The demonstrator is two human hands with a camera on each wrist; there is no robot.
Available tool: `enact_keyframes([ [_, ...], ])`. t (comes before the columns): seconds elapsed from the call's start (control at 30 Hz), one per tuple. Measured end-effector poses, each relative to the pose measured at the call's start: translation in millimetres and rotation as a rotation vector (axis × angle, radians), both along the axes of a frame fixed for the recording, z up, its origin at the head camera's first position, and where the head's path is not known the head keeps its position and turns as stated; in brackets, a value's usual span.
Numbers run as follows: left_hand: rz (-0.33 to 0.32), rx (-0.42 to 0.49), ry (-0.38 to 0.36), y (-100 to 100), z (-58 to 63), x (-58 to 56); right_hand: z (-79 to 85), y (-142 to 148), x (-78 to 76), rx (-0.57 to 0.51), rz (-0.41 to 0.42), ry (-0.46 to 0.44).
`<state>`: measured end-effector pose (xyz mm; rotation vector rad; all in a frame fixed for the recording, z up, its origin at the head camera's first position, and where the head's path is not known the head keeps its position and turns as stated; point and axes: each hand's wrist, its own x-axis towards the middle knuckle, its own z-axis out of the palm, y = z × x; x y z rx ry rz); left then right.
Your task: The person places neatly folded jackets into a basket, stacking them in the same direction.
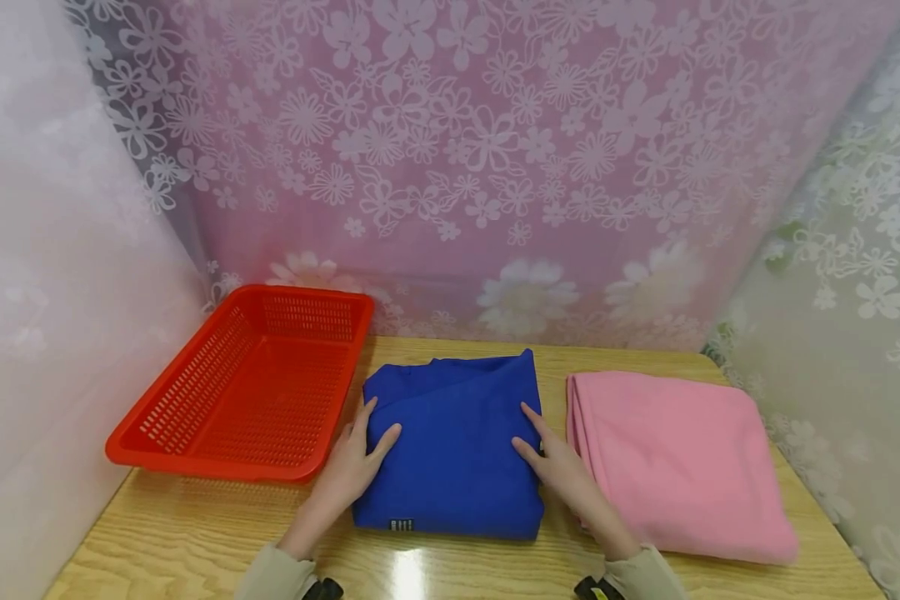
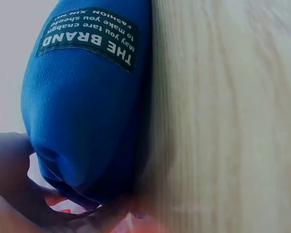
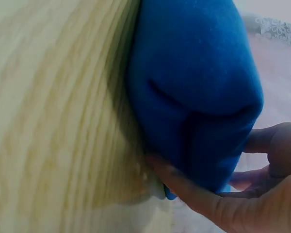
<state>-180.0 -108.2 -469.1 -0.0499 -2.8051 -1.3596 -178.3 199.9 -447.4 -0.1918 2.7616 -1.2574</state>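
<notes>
A folded blue garment (image 1: 453, 450) lies on the table between my hands, with a small dark label (image 1: 402, 525) at its near edge. In the left wrist view white lettering on that label (image 2: 89, 36) includes "THE BRAND", upside down. My left hand (image 1: 356, 458) grips the garment's left side, thumb on top and fingers along the edge. On the opposite side my right hand (image 1: 558, 467) holds it likewise. The right wrist view shows the right hand's fingers (image 3: 199, 201) low against the folded side, close to the tabletop. The bundle's far edge is uneven, with one corner poking up.
A red plastic basket (image 1: 123, 446) with slotted walls stands left of the garment, nothing inside it. To the right a folded pink garment (image 1: 682, 467) lies close to my right forearm. Flower-patterned curtains (image 1: 450, 167) surround the wooden table (image 1: 217, 533) at the back and sides.
</notes>
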Motion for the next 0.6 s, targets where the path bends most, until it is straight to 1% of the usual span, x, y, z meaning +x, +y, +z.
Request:
enact_keyframes([
  [0.07,-0.008,0.049,-0.015,-3,-0.3,-0.2,-1.6,1,-0.1,-0.055,0.0,-0.035],
  [0.17,-0.027,0.129,-0.037,-6,0.3,-0.3,-2.3,2,-0.3,-0.18,0.004,-0.108],
  [0.3,-0.082,0.272,-0.093,-11,1.1,3.3,-5.3,5,-3.3,-0.38,-0.002,-0.222],
  [0.37,-0.116,0.345,-0.128,-14,0.1,5.3,-7.3,7,-5.3,-0.458,-0.007,-0.267],
  [0.5,-0.157,0.481,-0.214,-17,-4.2,7.0,-9.2,10,-8.6,-0.562,-0.015,-0.333],
  [0.6,-0.168,0.586,-0.277,-17,-6.3,6.7,-10.2,10,-11.3,-0.617,-0.024,-0.368],
])
